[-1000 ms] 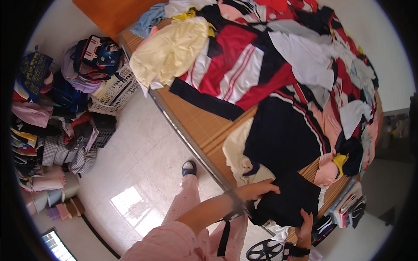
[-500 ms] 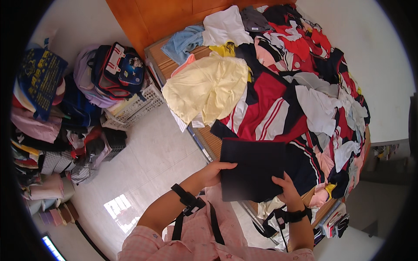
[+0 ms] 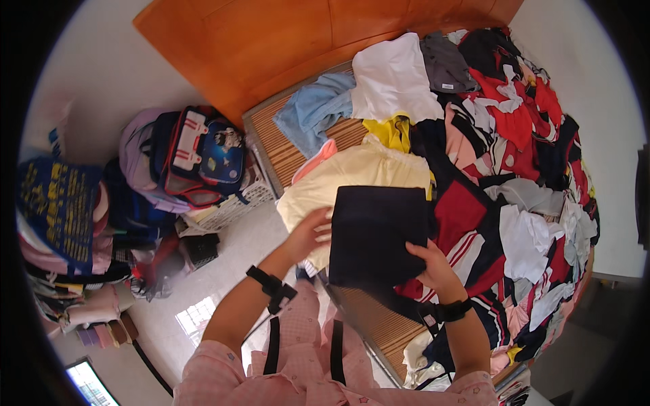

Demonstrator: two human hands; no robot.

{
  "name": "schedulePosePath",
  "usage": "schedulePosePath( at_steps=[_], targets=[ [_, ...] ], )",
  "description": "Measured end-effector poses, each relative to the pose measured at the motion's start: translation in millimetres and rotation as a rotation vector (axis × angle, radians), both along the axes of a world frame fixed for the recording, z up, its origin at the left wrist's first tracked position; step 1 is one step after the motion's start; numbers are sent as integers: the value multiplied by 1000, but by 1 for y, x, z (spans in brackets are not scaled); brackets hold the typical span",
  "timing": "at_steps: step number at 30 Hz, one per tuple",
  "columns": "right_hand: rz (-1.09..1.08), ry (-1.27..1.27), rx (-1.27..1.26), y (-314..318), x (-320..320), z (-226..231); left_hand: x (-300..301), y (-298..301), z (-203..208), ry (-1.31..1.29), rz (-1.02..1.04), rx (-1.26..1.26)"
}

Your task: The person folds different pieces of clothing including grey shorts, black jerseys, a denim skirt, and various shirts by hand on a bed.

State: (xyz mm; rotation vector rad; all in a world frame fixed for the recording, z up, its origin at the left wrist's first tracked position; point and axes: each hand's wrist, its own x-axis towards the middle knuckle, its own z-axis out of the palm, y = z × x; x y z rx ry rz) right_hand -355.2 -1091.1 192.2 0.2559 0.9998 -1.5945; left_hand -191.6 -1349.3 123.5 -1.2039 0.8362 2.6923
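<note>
A dark navy garment folded into a flat square (image 3: 379,233) is held up in front of me, over the near part of the bed. My right hand (image 3: 435,265) grips its lower right side, thumb on the front and the other fingers behind. At its left edge, my left hand (image 3: 309,237) has its fingers stretched and apart; whether the fingertips touch the cloth is hard to see. Just behind the folded square lies a pale yellow garment (image 3: 359,164), partly hidden by it.
Heaped clothes (image 3: 521,142) cover the bed's right side. A white top (image 3: 396,78) and light blue denim (image 3: 315,111) lie near the orange headboard (image 3: 284,40). Backpacks (image 3: 203,155) rest on a white basket (image 3: 233,203) at left. Striped matting (image 3: 382,325) shows nearby.
The folded garment has moved up and left toward the yellow one. My left hand has loosened from its edge, while my right still holds it. The view has shifted.
</note>
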Motion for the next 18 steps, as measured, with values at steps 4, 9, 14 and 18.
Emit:
schedulePosePath(
  at_steps=[4,9,14,18],
  targets=[
    [-115,125,55,-59,-45,-14,-89,-97,-52,-445,-307,-1024],
    [-294,124,165,-104,-91,-30,-218,-191,-85,-647,-672,-1644],
    [-52,740,379,-126,-122,-42,-297,-236,-141,-501,-792,-1665],
    [-238,379,222,-156,-156,-30,-294,-145,-175,-137,-1015,-1571]
  ],
)
